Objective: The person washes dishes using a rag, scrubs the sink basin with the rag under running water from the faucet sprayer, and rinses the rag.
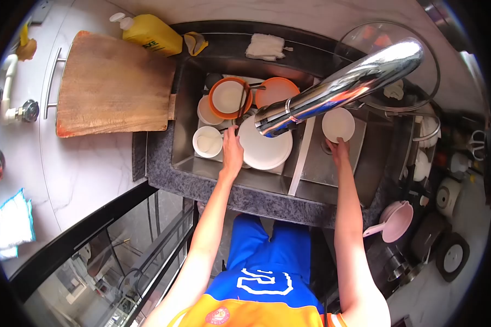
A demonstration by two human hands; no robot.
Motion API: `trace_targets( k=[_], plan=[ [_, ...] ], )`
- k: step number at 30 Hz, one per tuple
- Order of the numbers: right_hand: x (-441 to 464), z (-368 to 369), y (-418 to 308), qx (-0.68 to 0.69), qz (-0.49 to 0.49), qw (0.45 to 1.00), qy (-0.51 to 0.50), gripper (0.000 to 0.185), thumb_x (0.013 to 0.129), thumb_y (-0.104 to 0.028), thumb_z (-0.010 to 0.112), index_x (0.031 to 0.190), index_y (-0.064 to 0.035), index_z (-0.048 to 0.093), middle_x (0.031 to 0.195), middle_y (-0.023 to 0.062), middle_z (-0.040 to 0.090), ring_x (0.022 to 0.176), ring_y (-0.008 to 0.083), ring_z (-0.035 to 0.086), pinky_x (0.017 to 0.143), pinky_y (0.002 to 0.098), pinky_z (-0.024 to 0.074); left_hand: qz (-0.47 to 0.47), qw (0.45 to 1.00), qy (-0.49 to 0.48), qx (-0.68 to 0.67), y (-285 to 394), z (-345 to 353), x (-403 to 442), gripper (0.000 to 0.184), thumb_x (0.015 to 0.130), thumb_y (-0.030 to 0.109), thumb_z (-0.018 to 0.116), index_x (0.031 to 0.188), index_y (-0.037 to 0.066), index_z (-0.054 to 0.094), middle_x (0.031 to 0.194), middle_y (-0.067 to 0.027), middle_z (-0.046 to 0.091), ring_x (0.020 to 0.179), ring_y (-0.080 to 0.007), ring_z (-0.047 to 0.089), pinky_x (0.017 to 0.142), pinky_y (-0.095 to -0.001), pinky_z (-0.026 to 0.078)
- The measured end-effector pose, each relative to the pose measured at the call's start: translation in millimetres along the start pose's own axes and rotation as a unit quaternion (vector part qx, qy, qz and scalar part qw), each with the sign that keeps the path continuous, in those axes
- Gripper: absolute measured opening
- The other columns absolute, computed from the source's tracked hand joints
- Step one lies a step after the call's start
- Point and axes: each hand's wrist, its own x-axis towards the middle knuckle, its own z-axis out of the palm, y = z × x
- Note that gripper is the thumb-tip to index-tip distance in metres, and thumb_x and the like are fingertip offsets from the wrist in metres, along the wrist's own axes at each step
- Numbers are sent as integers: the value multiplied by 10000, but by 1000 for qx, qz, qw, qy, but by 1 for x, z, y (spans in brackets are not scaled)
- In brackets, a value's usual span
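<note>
My right hand (340, 151) grips the near rim of a white bowl (338, 125) over the right-hand sink basin. Over the left-hand basin, my left hand (233, 151) has its fingers closed at the lower end of dark, thin chopsticks (242, 106). Beside that hand lies a large white plate (265, 147), partly covered by the faucet. A small white bowl (208, 142) with something pale in it sits to the hand's left. Farther back are an orange-rimmed bowl (230, 97) and an orange dish (277, 91).
A thick chrome faucet (338, 87) reaches across both basins. At left lies a wooden cutting board (114, 87), with a yellow soap bottle (155, 35) behind it. A folded white cloth (265, 47), a glass lid (387, 65) and a pink ladle (396, 220) surround the sink.
</note>
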Motion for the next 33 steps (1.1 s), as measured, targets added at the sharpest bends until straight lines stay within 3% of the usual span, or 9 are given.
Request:
trace_targets(
  k=[7,11,16,17,21,25,27,29,33],
  plan=[
    [-139,24,-64,-251,-222,942,18,434,909,-28,391,1337,20,337,1245,178,472,956,303,621,700,347,608,-4,998,-64,-13,-32,-7,5,386,816,-37,523,1197,-25,459,1131,-257,484,1045,-441,486,871,-465,413],
    [-215,82,-68,-328,-285,900,38,456,923,-29,408,1376,-76,389,1142,165,564,915,212,611,701,364,608,63,992,-85,65,-30,-19,-4,452,803,30,577,1237,-11,457,1201,-233,454,1109,-409,465,938,-453,397],
    [-240,143,-33,-380,-294,877,10,500,918,22,392,1393,-135,386,1087,176,606,885,197,617,721,347,594,111,974,-174,-99,-8,-38,1,588,808,144,650,1327,20,403,1284,-192,431,1183,-348,451,1004,-405,369],
    [-232,151,-17,-377,-345,860,7,429,937,-11,424,1356,-103,429,939,153,614,785,147,606,678,336,597,104,967,-194,-132,-5,-43,4,619,808,143,653,1348,23,376,1319,-191,408,1203,-350,441,1014,-398,365],
    [-205,184,15,-505,-348,786,-74,391,905,57,414,1278,-38,480,1002,178,627,794,224,645,633,337,572,115,959,-190,-175,2,-68,28,796,785,155,686,1430,50,231,1435,-179,286,1278,-346,380,1050,-392,344],
    [-215,235,21,-514,-429,731,-131,525,811,143,432,1293,-59,479,1130,151,608,954,288,619,774,350,536,202,948,-210,-126,-1,-108,58,830,745,123,702,1439,105,247,1475,-140,252,1324,-333,333,1061,-398,345],
    [-218,251,23,-499,-481,702,-160,578,769,167,441,1297,-65,479,1171,146,597,1013,314,602,822,353,518,209,946,-212,-127,-6,-120,64,831,710,80,716,1423,116,293,1465,-128,286,1325,-329,336,1058,-394,353],
    [-224,257,26,-481,-502,684,-221,617,735,140,475,1288,-133,512,1050,185,602,916,370,602,754,421,481,214,949,-193,-124,-9,-127,65,822,672,26,726,1395,90,340,1440,-135,331,1304,-337,366,1049,-388,367],
    [-227,251,36,-463,-480,701,-253,598,729,131,491,1290,-77,497,1066,185,600,953,369,594,799,410,477,234,946,-143,-172,-7,-122,52,727,633,-46,655,1315,34,414,1224,-190,477,1134,-389,492,948,-384,423]
  ],
)
